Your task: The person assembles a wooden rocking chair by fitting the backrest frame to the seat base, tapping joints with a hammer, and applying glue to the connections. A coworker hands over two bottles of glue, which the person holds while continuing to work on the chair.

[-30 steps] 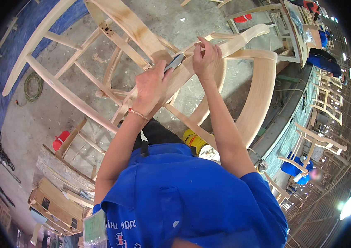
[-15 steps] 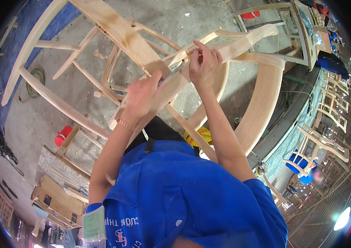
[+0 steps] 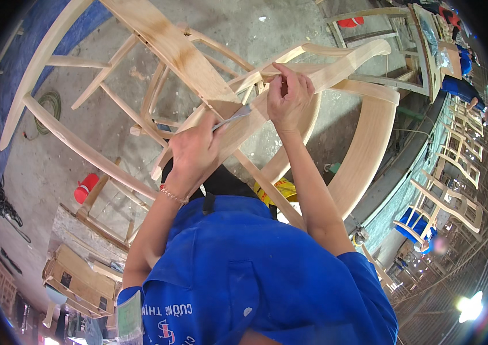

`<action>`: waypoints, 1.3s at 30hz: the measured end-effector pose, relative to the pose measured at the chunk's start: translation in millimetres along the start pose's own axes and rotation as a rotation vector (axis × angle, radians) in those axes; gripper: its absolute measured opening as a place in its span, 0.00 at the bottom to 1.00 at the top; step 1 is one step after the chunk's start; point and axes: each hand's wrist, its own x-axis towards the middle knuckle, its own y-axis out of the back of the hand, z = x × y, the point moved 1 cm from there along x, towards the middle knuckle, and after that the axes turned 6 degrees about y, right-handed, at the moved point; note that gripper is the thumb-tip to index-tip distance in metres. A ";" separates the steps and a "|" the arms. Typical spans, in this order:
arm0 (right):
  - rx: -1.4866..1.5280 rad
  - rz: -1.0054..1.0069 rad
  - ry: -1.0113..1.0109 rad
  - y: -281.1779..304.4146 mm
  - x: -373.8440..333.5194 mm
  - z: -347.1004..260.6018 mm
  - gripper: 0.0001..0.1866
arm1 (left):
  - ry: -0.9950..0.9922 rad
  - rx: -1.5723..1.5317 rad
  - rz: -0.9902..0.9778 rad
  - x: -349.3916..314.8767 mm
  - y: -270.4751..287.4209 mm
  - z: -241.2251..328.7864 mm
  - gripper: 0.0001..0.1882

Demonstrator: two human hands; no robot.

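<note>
A pale wooden chair part (image 3: 244,129), a long curved piece, lies slanting across my lap. My left hand (image 3: 195,148), with a beaded bracelet at its wrist, is closed on a thin flat metal blade (image 3: 235,117) whose far end lies over that wood; the handle is hidden in the hand. Against the far side of the same piece is my right hand (image 3: 290,100), its fingers curled in and the thumb close to them. Whatever it may hold is hidden. Beside the left hand, a broad wooden board (image 3: 169,43) meets the piece from the upper left.
Curved chair legs (image 3: 83,146) and a wide curved wooden part (image 3: 364,149) stand on either side. A red container (image 3: 86,188) is on the concrete floor at left, near a coiled hose (image 3: 48,112). A yellow bag (image 3: 278,190) lies below my knees. More chair frames (image 3: 448,204) line the right.
My left hand has drawn back slightly toward me and is less blurred, so the blade shows more clearly. The right hand has shifted slightly down and to the right, fingers still curled.
</note>
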 end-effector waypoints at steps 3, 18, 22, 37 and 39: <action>0.030 0.006 0.039 0.3 1.2 -3.1 0.14 | -0.014 0.061 -0.010 24.2 -9.7 25.7 0.13; 0.025 -0.071 0.053 4.0 1.8 -2.6 0.14 | -0.198 0.066 0.166 39.4 24.5 28.1 0.14; 0.065 -0.038 0.063 4.8 2.8 -1.5 0.14 | -0.118 0.209 -0.052 65.8 2.2 51.3 0.12; 0.060 -0.007 0.057 3.4 0.8 4.2 0.14 | -0.096 0.087 -0.109 24.3 21.8 7.8 0.15; 0.055 -0.002 0.051 3.1 -0.5 2.8 0.14 | 0.083 -0.174 -0.040 -1.9 24.7 -27.9 0.13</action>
